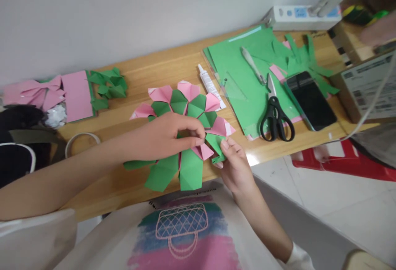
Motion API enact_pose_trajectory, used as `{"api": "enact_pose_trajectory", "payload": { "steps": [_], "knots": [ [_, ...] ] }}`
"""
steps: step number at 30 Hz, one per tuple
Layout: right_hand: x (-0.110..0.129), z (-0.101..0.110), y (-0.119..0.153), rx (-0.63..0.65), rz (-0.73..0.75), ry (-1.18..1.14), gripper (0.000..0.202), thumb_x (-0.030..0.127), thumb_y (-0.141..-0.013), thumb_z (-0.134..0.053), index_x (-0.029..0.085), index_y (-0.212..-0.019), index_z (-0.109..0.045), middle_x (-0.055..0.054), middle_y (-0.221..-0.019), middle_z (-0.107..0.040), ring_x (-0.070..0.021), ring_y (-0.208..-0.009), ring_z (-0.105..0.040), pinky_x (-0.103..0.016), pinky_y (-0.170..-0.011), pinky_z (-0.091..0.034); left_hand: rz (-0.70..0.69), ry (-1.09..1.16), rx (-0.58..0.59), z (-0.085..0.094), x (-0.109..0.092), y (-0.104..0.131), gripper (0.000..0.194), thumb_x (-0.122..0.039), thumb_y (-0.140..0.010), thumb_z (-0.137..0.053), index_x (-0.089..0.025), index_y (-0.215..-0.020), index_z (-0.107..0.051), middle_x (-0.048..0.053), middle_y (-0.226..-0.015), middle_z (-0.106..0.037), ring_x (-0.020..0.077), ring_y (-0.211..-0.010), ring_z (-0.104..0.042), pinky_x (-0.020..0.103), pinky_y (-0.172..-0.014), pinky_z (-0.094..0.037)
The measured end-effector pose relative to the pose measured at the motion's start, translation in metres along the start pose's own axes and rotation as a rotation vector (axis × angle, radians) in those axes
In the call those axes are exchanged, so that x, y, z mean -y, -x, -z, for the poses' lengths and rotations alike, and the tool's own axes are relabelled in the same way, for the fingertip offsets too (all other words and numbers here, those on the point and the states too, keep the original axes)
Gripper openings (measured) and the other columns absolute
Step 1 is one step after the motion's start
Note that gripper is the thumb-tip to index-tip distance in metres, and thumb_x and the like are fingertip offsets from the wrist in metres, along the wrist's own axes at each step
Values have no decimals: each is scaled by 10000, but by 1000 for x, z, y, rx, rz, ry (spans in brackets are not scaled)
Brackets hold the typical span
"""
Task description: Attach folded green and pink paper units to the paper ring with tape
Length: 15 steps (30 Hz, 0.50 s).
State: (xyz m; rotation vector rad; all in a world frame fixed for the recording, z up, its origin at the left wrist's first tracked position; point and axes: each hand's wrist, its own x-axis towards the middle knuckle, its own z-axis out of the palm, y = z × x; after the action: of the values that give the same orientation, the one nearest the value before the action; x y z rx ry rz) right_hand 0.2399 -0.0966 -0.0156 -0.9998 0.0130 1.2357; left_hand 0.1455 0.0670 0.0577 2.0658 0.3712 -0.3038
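A round paper flower (196,107) of folded green pieces with pink tips lies near the front edge of the wooden table. Reaching across it, my left hand (168,136) has thumb and forefinger closed at a small pink folded petal (203,152). At the flower's right side, my right hand (236,160) pinches a green paper flap (215,144) between thumb and fingers. Long green flaps (191,171) spread out along the near side. My left hand and forearm cover part of the flower's middle and left.
Behind the flower lies a white glue tube (210,84). To the right are green paper sheets (229,55), a pen (252,62), black-handled scissors (275,115), a phone (311,101) and a cardboard box (368,84). Pink paper (77,95) and a tape roll (82,136) lie left.
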Motion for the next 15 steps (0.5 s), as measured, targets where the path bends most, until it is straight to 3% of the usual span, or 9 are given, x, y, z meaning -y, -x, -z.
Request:
{"api": "enact_pose_trajectory", "payload": {
  "steps": [5,10,15],
  "knots": [
    [0,-8,-1,-44,69,42,308,421,-655,-811,204,-621,-595,85,-512,-417,-46,-435,-238,-161,-370,-234,50,87,-60,1,7,4,143,-232,-860,-559,-178,-827,-687,-45,-770,-699,84,-655,-575,179,-579,-411],
    [-2,-13,-2,-111,106,95,289,431,-642,-816,207,-690,-639,80,-538,-470,-45,-440,-275,-159,-374,-257,58,166,-77,3,12,4,132,-218,-837,-570,-173,-811,-690,-46,-784,-714,77,-666,-601,167,-586,-420],
    [-4,-15,-5,-123,131,105,308,427,-636,-815,204,-636,-602,93,-486,-420,-43,-418,-252,-161,-367,-241,32,152,-68,4,12,6,144,-212,-840,-555,-172,-800,-687,-49,-785,-715,81,-692,-613,166,-602,-426]
  ]
}}
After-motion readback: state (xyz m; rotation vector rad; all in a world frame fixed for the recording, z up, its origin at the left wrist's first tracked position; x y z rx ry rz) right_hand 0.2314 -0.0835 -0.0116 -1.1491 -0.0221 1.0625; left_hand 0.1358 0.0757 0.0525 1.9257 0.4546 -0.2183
